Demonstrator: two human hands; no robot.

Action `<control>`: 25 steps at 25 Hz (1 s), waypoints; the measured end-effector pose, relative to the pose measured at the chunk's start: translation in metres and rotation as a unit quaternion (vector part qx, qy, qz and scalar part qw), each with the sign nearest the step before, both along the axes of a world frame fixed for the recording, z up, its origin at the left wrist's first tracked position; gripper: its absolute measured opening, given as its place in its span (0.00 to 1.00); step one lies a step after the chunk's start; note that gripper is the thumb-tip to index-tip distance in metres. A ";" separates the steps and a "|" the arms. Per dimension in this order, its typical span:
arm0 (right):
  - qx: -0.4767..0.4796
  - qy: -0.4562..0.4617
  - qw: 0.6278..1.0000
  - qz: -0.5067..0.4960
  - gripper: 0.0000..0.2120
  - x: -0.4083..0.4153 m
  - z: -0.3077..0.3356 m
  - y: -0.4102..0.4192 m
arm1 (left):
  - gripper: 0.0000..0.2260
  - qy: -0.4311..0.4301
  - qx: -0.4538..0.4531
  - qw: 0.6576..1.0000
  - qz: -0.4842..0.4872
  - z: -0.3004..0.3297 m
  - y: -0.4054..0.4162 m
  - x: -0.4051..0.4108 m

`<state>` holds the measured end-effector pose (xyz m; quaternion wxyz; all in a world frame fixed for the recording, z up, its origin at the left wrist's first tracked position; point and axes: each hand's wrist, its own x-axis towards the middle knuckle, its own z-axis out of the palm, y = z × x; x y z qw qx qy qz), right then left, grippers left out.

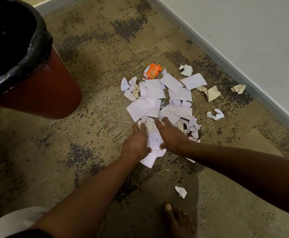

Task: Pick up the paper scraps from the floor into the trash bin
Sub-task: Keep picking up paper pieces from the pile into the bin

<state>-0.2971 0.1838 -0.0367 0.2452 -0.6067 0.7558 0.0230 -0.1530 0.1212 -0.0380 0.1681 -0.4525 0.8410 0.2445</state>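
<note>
I see matt white paper scraps (159, 98), some flat, some crumpled, on a rough, speckled tan-and-grey carpet floor (92, 148). The crumpled orange wrapper (152, 71) looks glossy, like foil or plastic. A shiny black plastic liner (28, 54) covers the smooth red-brown trash bin (51, 93).

Both hands on the near edge of the paper pile, carpet floor.

Left hand (136, 141) and right hand (170, 134) cup a bunch of crumpled white paper scraps (153, 136) between them, palms facing in, fingers spread. Flat white paper sheets (154, 98) lie just beyond, orange crumpled snack wrapper (152, 71) at the far edge, beige torn card piece (212, 93) to the right. Red round trash bin with black plastic liner (37, 86) stands to the left, well apart from the pile. Bare foot (178, 220) at bottom.
</note>
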 end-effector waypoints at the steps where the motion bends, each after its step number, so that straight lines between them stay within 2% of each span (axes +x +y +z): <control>1: -0.005 -0.006 1.000 0.002 0.45 0.001 -0.001 -0.001 | 0.40 0.019 -0.001 1.000 0.007 0.001 0.000 0.000; 4: -0.028 -0.032 0.999 0.013 0.33 0.005 -0.003 -0.001 | 0.24 0.070 -0.012 0.997 0.008 0.003 0.003 0.000; 6: -0.028 -0.047 0.998 0.012 0.30 0.008 -0.007 0.000 | 0.19 0.089 -0.002 0.996 0.031 0.001 0.004 -0.003; 8: -0.023 -0.058 0.998 -0.002 0.30 0.009 -0.009 -0.002 | 0.19 0.094 0.002 0.995 0.037 -0.002 0.003 -0.004; 12: 0.000 -0.072 0.997 -0.022 0.33 0.004 -0.009 -0.011 | 0.12 0.118 -0.001 0.991 0.065 0.002 0.000 -0.005; 17: -0.021 -0.106 0.993 -0.042 0.22 0.000 -0.010 -0.010 | 0.09 0.134 -0.012 0.983 0.120 -0.012 -0.003 -0.009; 20: -0.052 -0.138 0.987 -0.060 0.13 -0.005 -0.012 -0.007 | 0.07 0.137 -0.018 0.985 0.103 -0.010 0.002 -0.012; 25: -0.141 -0.177 0.972 -0.064 0.11 -0.009 -0.001 -0.015 | 0.07 0.198 -0.024 0.973 0.116 0.010 -0.008 -0.016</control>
